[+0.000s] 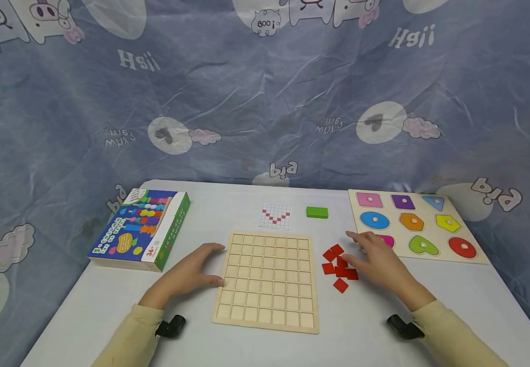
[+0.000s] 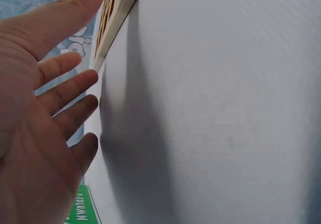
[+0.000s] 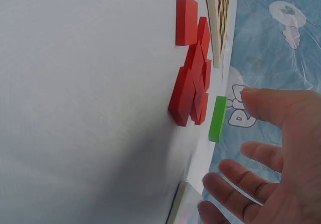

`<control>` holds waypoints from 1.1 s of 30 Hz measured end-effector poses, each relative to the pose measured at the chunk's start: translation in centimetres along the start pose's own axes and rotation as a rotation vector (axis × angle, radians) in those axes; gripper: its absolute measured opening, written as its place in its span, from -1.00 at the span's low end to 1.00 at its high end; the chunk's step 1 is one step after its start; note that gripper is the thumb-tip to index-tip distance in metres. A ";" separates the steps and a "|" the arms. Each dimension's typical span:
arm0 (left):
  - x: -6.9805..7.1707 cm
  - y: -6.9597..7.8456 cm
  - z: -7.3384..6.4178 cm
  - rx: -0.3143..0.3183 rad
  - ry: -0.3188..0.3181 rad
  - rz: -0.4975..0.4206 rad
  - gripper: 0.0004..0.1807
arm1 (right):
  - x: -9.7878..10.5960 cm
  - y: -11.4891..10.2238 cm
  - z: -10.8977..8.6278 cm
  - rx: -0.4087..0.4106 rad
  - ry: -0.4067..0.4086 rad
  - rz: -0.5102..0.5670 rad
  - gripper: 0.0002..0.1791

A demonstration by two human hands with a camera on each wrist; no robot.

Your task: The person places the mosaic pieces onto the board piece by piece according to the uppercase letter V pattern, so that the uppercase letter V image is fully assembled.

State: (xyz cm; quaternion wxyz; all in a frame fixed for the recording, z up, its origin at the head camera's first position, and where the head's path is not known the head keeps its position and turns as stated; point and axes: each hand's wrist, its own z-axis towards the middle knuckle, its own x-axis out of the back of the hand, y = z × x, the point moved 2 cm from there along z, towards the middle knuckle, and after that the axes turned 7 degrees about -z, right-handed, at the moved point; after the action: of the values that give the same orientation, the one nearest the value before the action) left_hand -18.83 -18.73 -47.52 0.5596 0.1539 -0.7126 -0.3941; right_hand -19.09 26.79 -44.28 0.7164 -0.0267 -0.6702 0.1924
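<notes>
Left hand (image 1: 185,271): fingers spread beside pale wooden grid board (image 1: 267,276); contact unclear. Right hand (image 1: 379,261): fingers spread near red square tiles (image 1: 341,271), right of board; partly hides magenta puzzle piece (image 1: 388,240).

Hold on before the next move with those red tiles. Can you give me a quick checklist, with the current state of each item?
1. Grid board unfilled: ok, no tiles sit in its cells.
2. Pattern card readable: ok, it lies beyond the board, with a V of red squares showing.
3. Red tiles spread out singly: not ok, most are bunched together to the right of the board.
4. Right hand free: ok, it holds nothing and is beside the tiles.
5. Left hand off the board: cannot tell, it is at the left edge, but contact is unclear.
</notes>
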 end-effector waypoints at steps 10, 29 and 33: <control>-0.2 -0.4 0.0 -0.010 -0.024 0.010 -0.02 | -1.1 0.0 0.4 -0.050 -0.053 0.063 -0.30; -0.8 -0.4 0.1 -0.036 -0.050 0.048 0.17 | -2.6 -0.7 1.9 -0.040 -0.048 0.025 -0.48; -0.9 -0.5 0.1 -0.069 -0.069 0.051 0.12 | -2.7 -0.7 2.1 -0.044 -0.043 0.021 -0.53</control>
State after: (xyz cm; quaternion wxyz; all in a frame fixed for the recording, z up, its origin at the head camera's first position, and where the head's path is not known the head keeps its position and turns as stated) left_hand -18.77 -18.40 -48.47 0.5497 0.1027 -0.7211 -0.4090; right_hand -21.01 24.79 -46.43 0.6991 -0.0455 -0.6891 0.1855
